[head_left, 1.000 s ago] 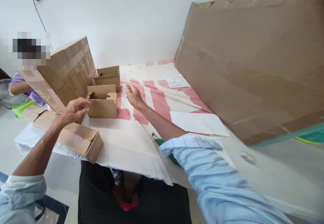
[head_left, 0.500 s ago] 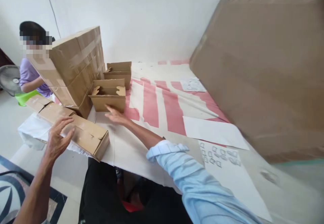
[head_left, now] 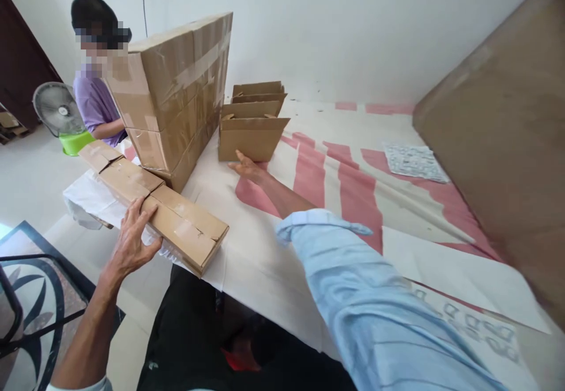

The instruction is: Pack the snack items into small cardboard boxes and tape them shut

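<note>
My left hand (head_left: 135,238) rests, fingers apart, against the near edge of a closed flat cardboard box (head_left: 188,226) at the table's front. Another closed flat box (head_left: 128,173) lies end to end with it, further left. My right hand (head_left: 247,168) reaches forward with its fingers stretched out, at the foot of an open-topped cardboard box (head_left: 249,139). Its fingertips are at the lower front of that box; whether they press on it I cannot tell. Close behind stands a second open-topped box (head_left: 260,89), partly hidden by the first.
A tall stack of taped cartons (head_left: 176,90) stands left of the open boxes. Behind it sits a person in purple (head_left: 95,99), near a fan (head_left: 59,108). A big cardboard piece (head_left: 498,120) leans at right. White sheets (head_left: 463,273) and a printed paper (head_left: 415,161) lie on the cloth.
The view has swung left. My left hand has come down onto the flat boxes. The front open box is turned somewhat and stands closer to the one behind, with my right hand still beside it.
</note>
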### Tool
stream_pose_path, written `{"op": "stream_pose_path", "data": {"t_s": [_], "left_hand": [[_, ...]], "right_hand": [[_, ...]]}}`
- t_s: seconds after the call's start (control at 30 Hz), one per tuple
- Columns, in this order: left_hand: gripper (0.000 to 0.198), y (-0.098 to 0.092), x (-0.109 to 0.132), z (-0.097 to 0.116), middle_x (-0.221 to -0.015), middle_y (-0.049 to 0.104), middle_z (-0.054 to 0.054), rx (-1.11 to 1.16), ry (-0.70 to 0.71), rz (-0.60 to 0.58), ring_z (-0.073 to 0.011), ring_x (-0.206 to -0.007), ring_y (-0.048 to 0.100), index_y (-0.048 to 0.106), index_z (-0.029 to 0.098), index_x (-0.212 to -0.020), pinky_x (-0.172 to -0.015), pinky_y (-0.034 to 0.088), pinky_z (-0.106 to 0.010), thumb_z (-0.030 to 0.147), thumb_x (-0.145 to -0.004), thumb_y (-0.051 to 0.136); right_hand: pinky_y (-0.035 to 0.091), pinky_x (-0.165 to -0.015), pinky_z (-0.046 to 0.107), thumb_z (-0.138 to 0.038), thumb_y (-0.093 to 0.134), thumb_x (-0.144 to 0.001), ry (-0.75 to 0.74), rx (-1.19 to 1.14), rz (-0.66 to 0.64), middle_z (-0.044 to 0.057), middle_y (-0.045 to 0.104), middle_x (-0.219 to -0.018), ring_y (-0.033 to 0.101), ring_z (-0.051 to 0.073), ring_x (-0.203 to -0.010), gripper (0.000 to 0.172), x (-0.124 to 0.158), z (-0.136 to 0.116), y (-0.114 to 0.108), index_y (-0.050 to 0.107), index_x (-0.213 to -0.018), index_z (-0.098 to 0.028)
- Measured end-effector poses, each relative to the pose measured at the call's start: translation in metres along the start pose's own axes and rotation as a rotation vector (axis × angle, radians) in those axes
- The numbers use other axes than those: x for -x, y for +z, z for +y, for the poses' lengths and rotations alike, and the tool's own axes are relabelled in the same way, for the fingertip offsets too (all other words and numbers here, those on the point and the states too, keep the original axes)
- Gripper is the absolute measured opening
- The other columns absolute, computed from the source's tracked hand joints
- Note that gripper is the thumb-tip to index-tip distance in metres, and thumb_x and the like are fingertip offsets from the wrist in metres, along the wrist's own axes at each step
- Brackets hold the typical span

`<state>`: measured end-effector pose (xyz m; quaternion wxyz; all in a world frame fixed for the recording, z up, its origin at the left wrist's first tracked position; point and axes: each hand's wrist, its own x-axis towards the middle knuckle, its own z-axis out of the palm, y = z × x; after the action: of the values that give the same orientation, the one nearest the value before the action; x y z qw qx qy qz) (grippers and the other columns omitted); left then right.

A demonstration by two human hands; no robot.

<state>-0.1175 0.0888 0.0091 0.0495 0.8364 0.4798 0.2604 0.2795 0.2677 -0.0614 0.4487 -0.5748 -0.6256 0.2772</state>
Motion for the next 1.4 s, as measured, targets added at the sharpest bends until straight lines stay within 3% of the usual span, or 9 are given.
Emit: {"op": "stream_pose_path", "data": {"t_s": [0.13, 0.23, 0.33, 0.43, 0.5, 0.63, 0.87, 1.07, 1.4], "left_hand": [[0.069, 0.016, 0.006, 0.021, -0.175, 0.033, -0.018, 0.071, 0.027, 0.001, -0.0449, -0.165, 0.029, 0.054, 0.026, -0.156, -0.129, 0.032, -0.07, 0.031, -0.089, 0.073], [0.071, 0.027, 0.013, 0.048, -0.169, 0.039, -0.019, 0.18, 0.038, 0.001, -0.0428, -0.157, 0.041, 0.053, 0.027, -0.156, -0.126, 0.039, -0.067, 0.032, -0.09, 0.077], [0.086, 0.037, 0.018, 0.063, -0.16, 0.05, -0.018, 0.395, 0.046, -0.024, -0.0376, -0.144, 0.055, 0.043, 0.031, -0.164, -0.118, 0.05, -0.059, 0.036, -0.088, 0.083], [0.11, 0.052, 0.016, 0.054, -0.164, 0.049, -0.019, 0.702, 0.035, -0.156, -0.0382, -0.141, 0.059, 0.032, 0.033, -0.171, -0.108, 0.058, -0.053, 0.047, -0.08, 0.092], [0.127, 0.066, 0.011, 0.042, -0.172, 0.041, -0.021, 0.87, 0.019, -0.303, -0.0436, -0.153, 0.049, 0.027, 0.032, -0.173, -0.113, 0.055, -0.056, 0.051, -0.07, 0.098], [0.132, 0.094, -0.003, 0.034, -0.173, 0.043, -0.019, 1.001, 0.02, -0.499, -0.0471, -0.161, 0.037, 0.032, 0.022, -0.173, -0.128, 0.04, -0.056, 0.04, -0.06, 0.099], [0.128, 0.092, 0.004, 0.07, -0.172, 0.038, -0.017, 0.962, 0.03, -0.322, -0.0452, -0.158, 0.038, 0.036, 0.027, -0.17, -0.115, 0.052, -0.055, 0.041, -0.059, 0.097], [0.121, 0.07, 0.012, 0.113, -0.163, 0.046, -0.017, 0.838, 0.186, -0.133, -0.0434, -0.151, 0.045, 0.042, 0.025, -0.165, -0.127, 0.039, -0.06, 0.042, -0.06, 0.1], [0.109, 0.057, 0.021, 0.156, -0.157, 0.05, -0.02, 0.687, 0.242, -0.035, -0.0469, -0.151, 0.043, 0.052, 0.023, -0.155, -0.128, 0.034, -0.066, 0.042, -0.06, 0.101]], "right_hand": [[0.044, -0.123, 0.065, -0.045, 0.074, -0.091, 0.103, 0.027, -0.141, 0.019, 0.058, -0.161, 0.061, 0.04, -0.141, 0.069, 0.032, -0.019, -0.008, 0.06, -0.155, -0.022], [0.055, -0.115, 0.057, -0.05, 0.072, -0.094, 0.106, -0.013, -0.222, 0.018, 0.064, -0.154, 0.068, 0.036, -0.131, 0.059, 0.087, -0.032, -0.022, 0.068, -0.146, -0.022], [0.057, -0.112, 0.054, -0.054, 0.07, -0.095, 0.069, -0.044, -0.164, 0.014, 0.07, -0.146, 0.07, 0.032, -0.13, 0.051, 0.151, -0.038, -0.054, 0.073, -0.137, -0.025], [0.057, -0.111, 0.053, -0.059, 0.072, -0.094, 0.114, -0.009, -0.006, 0.012, 0.075, -0.136, 0.071, 0.032, -0.126, 0.049, 0.207, -0.04, -0.092, 0.077, -0.127, -0.025], [0.059, -0.107, 0.053, -0.064, 0.074, -0.091, 0.185, -0.011, 0.054, 0.012, 0.078, -0.129, 0.073, 0.032, -0.119, 0.051, 0.237, -0.043, -0.109, 0.078, -0.121, -0.023], [0.062, -0.102, 0.05, -0.068, 0.074, -0.09, 0.23, -0.095, 0.065, 0.011, 0.079, -0.13, 0.073, 0.031, -0.118, 0.056, 0.279, -0.056, -0.112, 0.078, -0.124, -0.024], [0.061, -0.106, 0.048, -0.065, 0.073, -0.093, 0.196, -0.023, 0.167, 0.01, 0.076, -0.139, 0.071, 0.032, -0.127, 0.058, 0.312, -0.057, -0.101, 0.076, -0.135, -0.025], [0.061, -0.102, 0.054, -0.071, 0.072, -0.088, 0.203, 0.018, 0.217, 0.012, 0.08, -0.124, 0.076, 0.032, -0.112, 0.062, 0.32, -0.051, -0.123, 0.078, -0.125, -0.022], [0.061, -0.103, 0.048, -0.053, 0.06, -0.103, -0.253, 0.271, 0.33, 0.013, 0.072, -0.132, 0.067, 0.031, -0.128, 0.035, 0.326, -0.161, -0.116, 0.076, -0.12, -0.026]]}}
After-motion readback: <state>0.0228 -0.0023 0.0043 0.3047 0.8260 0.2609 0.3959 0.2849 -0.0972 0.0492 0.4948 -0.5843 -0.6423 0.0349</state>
